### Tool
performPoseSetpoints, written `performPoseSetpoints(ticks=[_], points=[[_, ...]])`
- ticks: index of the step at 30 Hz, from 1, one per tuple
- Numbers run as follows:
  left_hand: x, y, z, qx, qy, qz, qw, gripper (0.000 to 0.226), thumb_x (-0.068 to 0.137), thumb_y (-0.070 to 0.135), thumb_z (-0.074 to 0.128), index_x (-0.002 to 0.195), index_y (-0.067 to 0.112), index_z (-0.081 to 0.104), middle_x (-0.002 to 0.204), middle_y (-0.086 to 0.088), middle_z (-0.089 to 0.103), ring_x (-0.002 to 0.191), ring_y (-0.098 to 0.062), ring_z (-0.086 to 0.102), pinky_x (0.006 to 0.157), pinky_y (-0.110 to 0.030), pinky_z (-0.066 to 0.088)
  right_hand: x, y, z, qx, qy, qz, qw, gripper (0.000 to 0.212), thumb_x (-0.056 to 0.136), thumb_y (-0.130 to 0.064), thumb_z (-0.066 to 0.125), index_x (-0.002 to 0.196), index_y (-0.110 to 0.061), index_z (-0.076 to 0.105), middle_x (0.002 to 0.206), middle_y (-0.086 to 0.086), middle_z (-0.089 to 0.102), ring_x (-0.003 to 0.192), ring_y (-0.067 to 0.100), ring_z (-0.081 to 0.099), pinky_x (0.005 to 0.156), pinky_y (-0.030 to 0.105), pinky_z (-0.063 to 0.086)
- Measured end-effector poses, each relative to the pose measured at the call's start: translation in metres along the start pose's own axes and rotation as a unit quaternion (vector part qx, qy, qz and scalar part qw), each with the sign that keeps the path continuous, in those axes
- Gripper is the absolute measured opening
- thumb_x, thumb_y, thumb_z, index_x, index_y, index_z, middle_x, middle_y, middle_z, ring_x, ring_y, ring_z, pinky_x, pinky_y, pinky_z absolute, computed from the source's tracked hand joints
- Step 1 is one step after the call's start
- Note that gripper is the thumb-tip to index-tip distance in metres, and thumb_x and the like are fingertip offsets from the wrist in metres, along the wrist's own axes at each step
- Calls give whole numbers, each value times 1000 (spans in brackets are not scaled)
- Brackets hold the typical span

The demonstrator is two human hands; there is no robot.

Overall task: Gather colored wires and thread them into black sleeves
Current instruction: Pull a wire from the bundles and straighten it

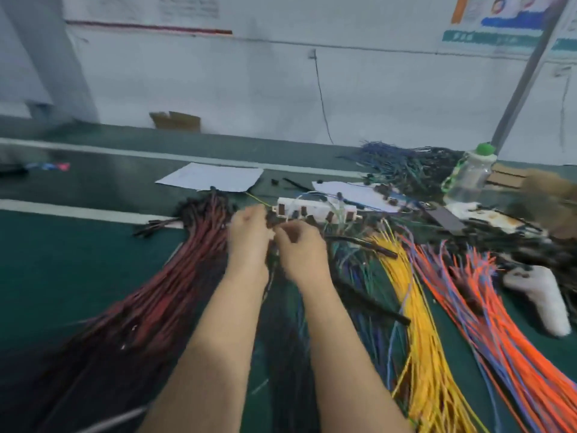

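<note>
I see my two hands meeting, fingertips almost touching. My left hand (248,235) has its fingers curled in, pinching the top of a thin dark bundle of wires (270,276) that hangs down between my wrists. My right hand (299,248) curls its fingers on the same bundle just beside the left fingertips; blur hides the exact contact.

Left of my fingers one thick sheaf of red-and-black wires (175,276) fans toward me. Right of them lie three colour groups: blue-green wires (359,276), bright yellow wires (415,323), and orange wires (499,323) farthest out; the strands are too many to count. Two loose black sleeves lie right of my fingers, one black sleeve (362,242) near the knuckles, a second black sleeve (371,303) lower.

Just beyond my fingertips sits one white clip fixture (315,210). Farther beyond are two white paper sheets (212,176) and one clear plastic bottle with a green cap (468,176).
</note>
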State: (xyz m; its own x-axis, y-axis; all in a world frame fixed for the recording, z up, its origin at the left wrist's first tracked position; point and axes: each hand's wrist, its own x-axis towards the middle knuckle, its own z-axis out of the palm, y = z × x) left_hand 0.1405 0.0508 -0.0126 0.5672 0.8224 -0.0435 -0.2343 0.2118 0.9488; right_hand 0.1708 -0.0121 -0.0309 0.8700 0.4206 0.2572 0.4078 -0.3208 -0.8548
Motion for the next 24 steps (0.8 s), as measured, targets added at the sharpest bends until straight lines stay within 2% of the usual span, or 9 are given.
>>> performPoseSetpoints(ticks=[3, 5, 6, 8, 14, 17, 20, 22, 24], points=[[29, 11, -65, 5, 84, -12, 996, 10, 95, 13, 47, 101, 16, 55, 97, -2, 57, 91, -14, 51, 88, -30, 42, -3, -12, 62, -117, -77, 13, 990, 24, 93, -26, 55, 104, -8, 67, 109, 16, 68, 105, 32, 61, 84, 32, 46], [41, 18, -88, 0, 105, -8, 994, 13, 94, 11, 46, 87, 17, 54, 84, -2, 52, 78, -13, 48, 75, -29, 42, -3, -12, 91, -228, -113, 32, 966, 36, 92, -37, 57, 112, -8, 62, 119, 17, 63, 113, 33, 57, 90, 35, 45], [45, 20, -93, -5, 106, -5, 994, 21, 94, 9, 44, 76, 19, 49, 73, -1, 44, 67, -11, 41, 63, -26, 36, -3, -10, 102, -283, -118, 38, 951, 43, 91, -42, 58, 118, -8, 58, 125, 17, 58, 119, 33, 51, 95, 37, 41], [53, 21, -97, -22, 100, -5, 995, 33, 93, 4, 41, 65, 22, 37, 66, 1, 33, 58, -9, 30, 54, -24, 22, -3, -5, 118, -351, -105, 44, 929, 52, 92, -44, 56, 128, -8, 48, 134, 16, 49, 126, 34, 40, 102, 42, 33], [54, 9, -87, -20, 74, -44, 996, 30, 92, 5, 41, 68, 22, 39, 67, 3, 35, 58, -7, 30, 57, -24, 27, 13, 11, 120, -379, -37, 58, 923, 39, 94, -33, 51, 127, -11, 46, 134, 14, 46, 125, 32, 40, 100, 41, 32], [57, 0, -80, -14, 66, -60, 996, 21, 94, 8, 42, 76, 20, 45, 74, 4, 42, 64, -6, 38, 69, -27, 35, 17, 16, 119, -376, -39, 57, 924, 34, 93, -24, 49, 124, -11, 47, 131, 12, 52, 124, 32, 41, 99, 41, 32], [57, -9, -73, -1, 54, -73, 996, 14, 94, 9, 44, 85, 17, 50, 76, 5, 45, 66, -4, 40, 68, -27, 37, 21, 15, 118, -337, -32, 66, 939, 29, 90, -17, 47, 119, -11, 49, 124, 11, 58, 120, 32, 43, 96, 40, 32], [57, -14, -73, 13, 49, -77, 996, 11, 95, 9, 43, 90, 17, 50, 75, 5, 44, 65, -4, 39, 64, -26, 37, 26, 15, 113, -323, -9, 63, 944, 32, 92, -22, 49, 121, -10, 49, 127, 12, 55, 121, 32, 44, 98, 41, 33], [59, -18, -76, 22, 45, -75, 996, 21, 94, 7, 42, 78, 20, 46, 69, 4, 38, 60, -6, 33, 59, -24, 32, 31, 18, 106, -336, 10, 65, 940, 41, 93, -34, 53, 126, -9, 47, 131, 13, 49, 122, 33, 43, 99, 42, 34]])
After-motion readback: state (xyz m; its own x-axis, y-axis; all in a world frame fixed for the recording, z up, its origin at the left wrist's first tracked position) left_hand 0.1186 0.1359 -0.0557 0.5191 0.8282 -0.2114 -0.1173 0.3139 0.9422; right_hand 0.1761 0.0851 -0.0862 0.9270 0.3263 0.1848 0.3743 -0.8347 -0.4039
